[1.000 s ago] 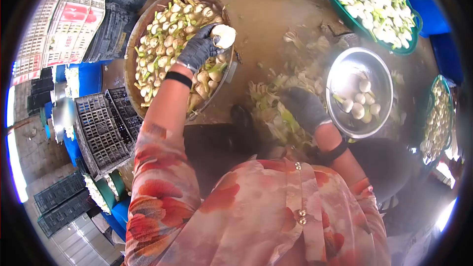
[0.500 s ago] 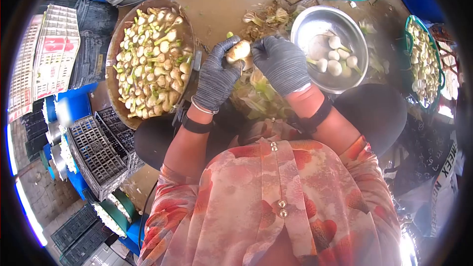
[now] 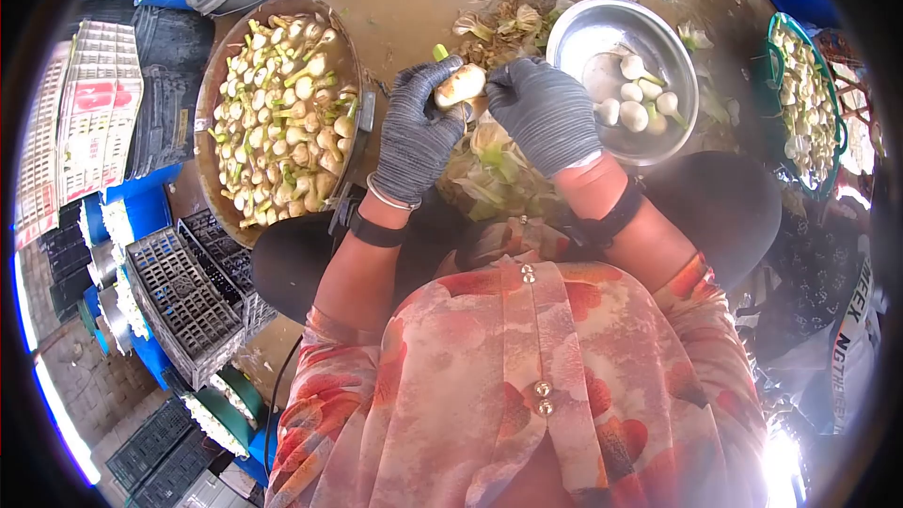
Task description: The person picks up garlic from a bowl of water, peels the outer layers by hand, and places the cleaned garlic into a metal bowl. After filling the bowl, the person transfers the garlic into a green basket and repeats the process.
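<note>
My grey-gloved left hand [image 3: 414, 136] has brought the bulb [image 3: 461, 85] over from the wide pan [image 3: 202, 132] and grips it above the limp green peelings [image 3: 489, 179]. My right hand [image 3: 546, 113] now pinches its end. Smooth white peeled bulbs lie in the shiny steel bowl [image 3: 593, 33] just beside.

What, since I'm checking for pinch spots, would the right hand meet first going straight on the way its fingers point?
The pale bulb gripped by the left hand: the right hand points toward the picture's upper left at it and seems to touch it. Depth is unclear, but nothing shows between.
</note>
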The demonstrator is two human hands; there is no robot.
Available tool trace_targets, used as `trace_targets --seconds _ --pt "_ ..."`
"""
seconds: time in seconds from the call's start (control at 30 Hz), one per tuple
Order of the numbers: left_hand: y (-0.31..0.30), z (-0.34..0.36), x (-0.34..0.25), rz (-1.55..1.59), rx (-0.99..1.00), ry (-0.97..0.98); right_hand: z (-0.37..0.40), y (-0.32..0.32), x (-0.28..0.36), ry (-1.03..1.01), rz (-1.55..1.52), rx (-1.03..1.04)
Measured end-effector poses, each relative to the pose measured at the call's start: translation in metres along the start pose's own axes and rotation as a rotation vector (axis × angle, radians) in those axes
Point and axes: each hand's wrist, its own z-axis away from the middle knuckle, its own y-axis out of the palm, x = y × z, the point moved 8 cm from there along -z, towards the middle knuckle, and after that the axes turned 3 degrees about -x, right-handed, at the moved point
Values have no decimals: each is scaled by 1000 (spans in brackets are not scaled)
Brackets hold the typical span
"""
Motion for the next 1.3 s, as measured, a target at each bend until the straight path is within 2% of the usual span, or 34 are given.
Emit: trace_targets --seconds 0.07,0.1,0.2,0.23,0.27,0.3,0.37,0.4,0.43,0.5,0.53,0.6,0.7,0.73,0.83,0.9,1.0,1.03,1.13,1.2,1.23,1.27,1.3 --pt "1 -2 2 118 1 -2 -2 -2 -1 46 2 -3" --pt "2 -2 4 179 0 -4 -3 -1 -6 134 -89 34" --pt "10 -1 30 537 32 -170 -7 10 -27 363 -417 103" --pt "10 0 35 626 41 -207 -5 23 -45 497 -550 136" --pt "9 0 32 612 38 -166 -1 37 -66 631 -683 170" --pt "11 1 36 801 54 -232 5 52 -85 764 -817 203" --pt "12 3 43 1178 85 -361 9 82 -127 724 -652 344" --pt "13 2 41 1487 97 -505 4 76 -125 651 -553 318" --pt "11 1 44 1448 113 -486 -1 70 -122 583 -448 288" --pt "6 -1 54 1364 132 -454 -9 34 -98 343 -216 45" --pt "9 1 48 1555 162 -523 -16 11 -67 187 -216 -44" --pt "15 3 77 1253 126 -402 -18 -32 -8 -102 -202 -226" --pt "21 6 60 999 126 -311 -12 -19 20 -303 -108 -85" --pt "24 7 60 956 130 -334 -10 -10 25 -349 -82 -45" --pt "27 8 53 955 197 -382 -2 1 17 -150 -130 84" --pt "31 12 44 1015 289 -463 -2 4 12 -97 -141 83" --pt "33 15 44 855 331 -454 2 7 3 -21 -156 104" --pt "31 13 41 768 345 -390 1 8 2 1 -163 114" --pt "26 10 25 553 368 -206 7 21 -16 497 -391 408" --pt "25 7 15 472 355 -89 7 21 -22 446 -533 357" --pt "26 7 19 520 347 -138 6 25 -27 412 -605 333" --pt "27 7 25 564 334 -187 2 21 -24 80 -483 198" --pt "27 7 30 609 319 -234 2 17 -19 78 -462 188"
